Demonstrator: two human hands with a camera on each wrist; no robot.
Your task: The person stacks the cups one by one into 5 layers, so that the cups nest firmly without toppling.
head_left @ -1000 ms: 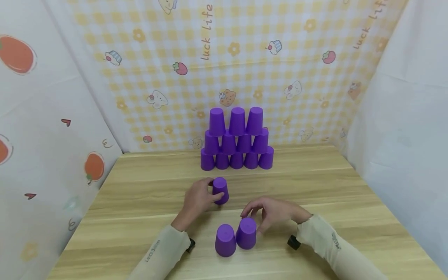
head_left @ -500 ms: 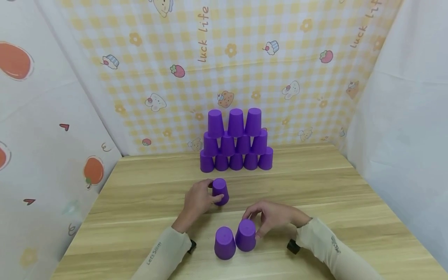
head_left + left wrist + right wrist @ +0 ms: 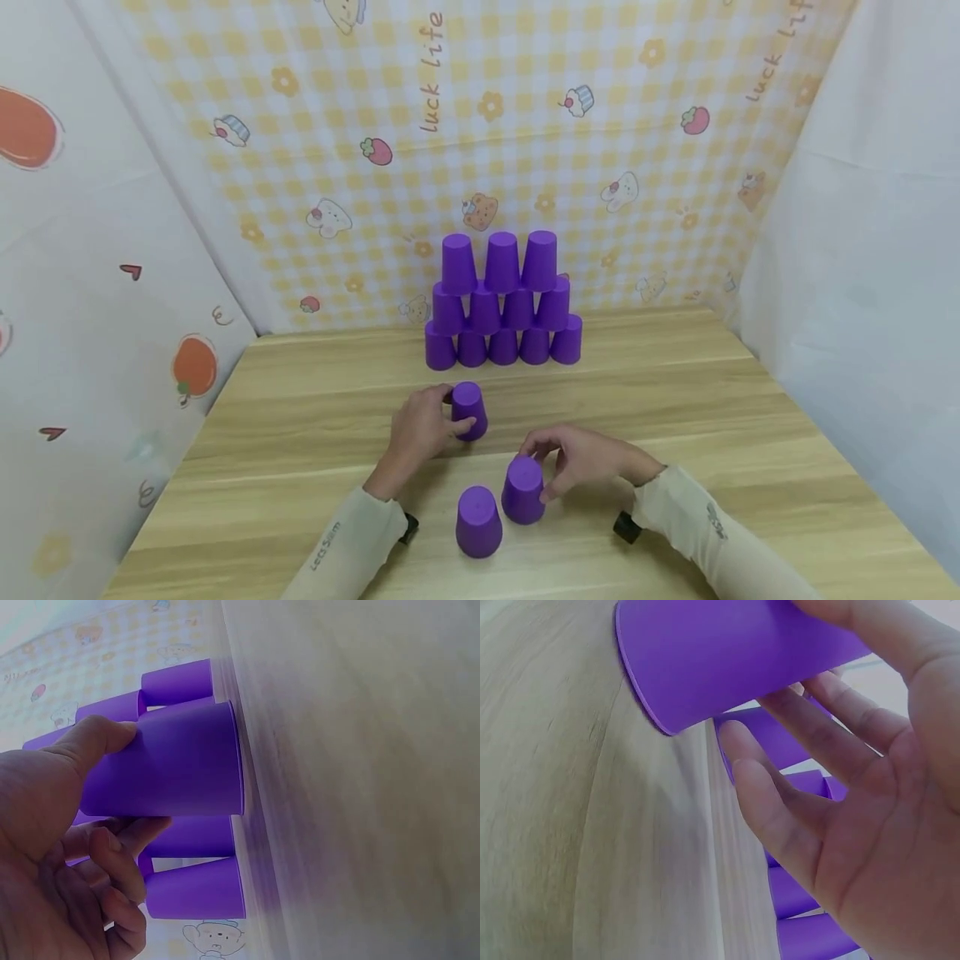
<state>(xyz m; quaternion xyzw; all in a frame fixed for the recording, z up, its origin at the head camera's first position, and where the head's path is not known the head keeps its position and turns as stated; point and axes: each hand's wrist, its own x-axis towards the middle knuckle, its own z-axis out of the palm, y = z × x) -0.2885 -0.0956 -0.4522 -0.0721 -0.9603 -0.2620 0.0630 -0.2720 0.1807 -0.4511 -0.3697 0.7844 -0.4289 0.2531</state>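
Observation:
Upside down on the wooden table, a purple cup (image 3: 468, 408) is pinched between the thumb and fingers of my left hand (image 3: 422, 427). In the left wrist view that cup (image 3: 176, 761) shows its rim close to the tabletop, the thumb on its side. My right hand (image 3: 588, 457) pinches a second inverted purple cup (image 3: 522, 492) nearer the front. Its rim looks close to the wood in the right wrist view, where the cup (image 3: 727, 656) has fingers beneath it; whether it touches the table I cannot tell. A third purple cup (image 3: 478, 523) stands inverted just left of it, unheld.
Behind the hands, several inverted purple cups form a three-tier stack (image 3: 503, 310), with three on top. A checked cloth (image 3: 360, 192) hangs behind the wooden table (image 3: 300, 400). White cloths flank both sides.
The cup in my right hand has moved slightly away from me, parting from the third cup, and the fingers have come closer round it. My left hand still holds its cup in place.

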